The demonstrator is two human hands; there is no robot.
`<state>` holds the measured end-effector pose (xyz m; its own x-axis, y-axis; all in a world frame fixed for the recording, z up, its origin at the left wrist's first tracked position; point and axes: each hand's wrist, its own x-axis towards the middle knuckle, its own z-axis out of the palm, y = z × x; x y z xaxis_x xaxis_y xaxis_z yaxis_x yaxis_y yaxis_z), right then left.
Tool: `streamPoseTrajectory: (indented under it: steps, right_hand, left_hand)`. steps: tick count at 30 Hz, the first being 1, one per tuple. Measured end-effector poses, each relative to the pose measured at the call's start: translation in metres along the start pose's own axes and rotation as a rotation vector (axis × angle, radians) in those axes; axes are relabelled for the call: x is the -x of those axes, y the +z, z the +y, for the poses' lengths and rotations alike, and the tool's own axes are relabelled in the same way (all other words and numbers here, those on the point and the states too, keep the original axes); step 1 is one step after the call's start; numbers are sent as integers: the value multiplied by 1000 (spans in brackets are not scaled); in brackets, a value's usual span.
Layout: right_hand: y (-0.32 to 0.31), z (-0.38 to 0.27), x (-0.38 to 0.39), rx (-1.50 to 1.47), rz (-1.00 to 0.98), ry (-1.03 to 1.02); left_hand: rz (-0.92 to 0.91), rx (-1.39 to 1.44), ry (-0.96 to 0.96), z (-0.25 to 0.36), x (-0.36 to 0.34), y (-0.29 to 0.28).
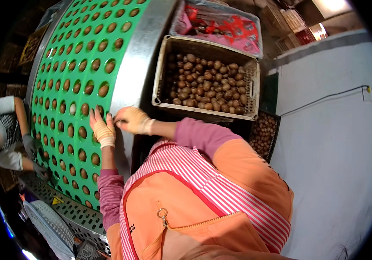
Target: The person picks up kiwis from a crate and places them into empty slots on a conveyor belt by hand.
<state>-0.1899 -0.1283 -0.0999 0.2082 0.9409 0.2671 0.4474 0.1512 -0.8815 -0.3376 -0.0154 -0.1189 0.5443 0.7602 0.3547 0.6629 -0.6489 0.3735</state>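
A green perforated belt [76, 71] holds rows of brown egg-shaped items [82, 132], one per hole, with a few paler ones. My left hand [103, 128], in a cream-and-orange banded glove, rests at the belt's right side, fingers stretched out over the holes beside an item. My right hand [132, 120], similarly gloved, is just right of it over the steel edge [130, 65], fingers curled toward the thumb; what they hold, if anything, is too small to make out. A large plastic crate [163, 73] of similar brown items stands beyond my right hand.
Behind that crate lies a bin [258, 39] with red-printed plastic. A darker crate [264, 134] of brown items sits right, beside a pale wall [324, 160] with a cable. A co-worker [8, 130] in gray gloves works at the belt's left. A white basket [47, 223] is lower left.
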Motion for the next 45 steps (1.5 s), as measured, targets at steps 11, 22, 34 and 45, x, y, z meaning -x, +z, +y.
streamPoseTrajectory:
  steps: [11,22,34,45]
  right_hand:
    - [-330,133,174,826,428,1079]
    - [-345,161,171,550,263,1450]
    - [-277,152,178,570,219,1341]
    - [-243,111,128,508,-93,1328]
  left_hand:
    - [-41,-140,45,16,11,10]
    - [-60,-171,32,20,12,9]
    - [-123,-177,44,17,9,8]
    - [-106,-131,56,16,9,6]
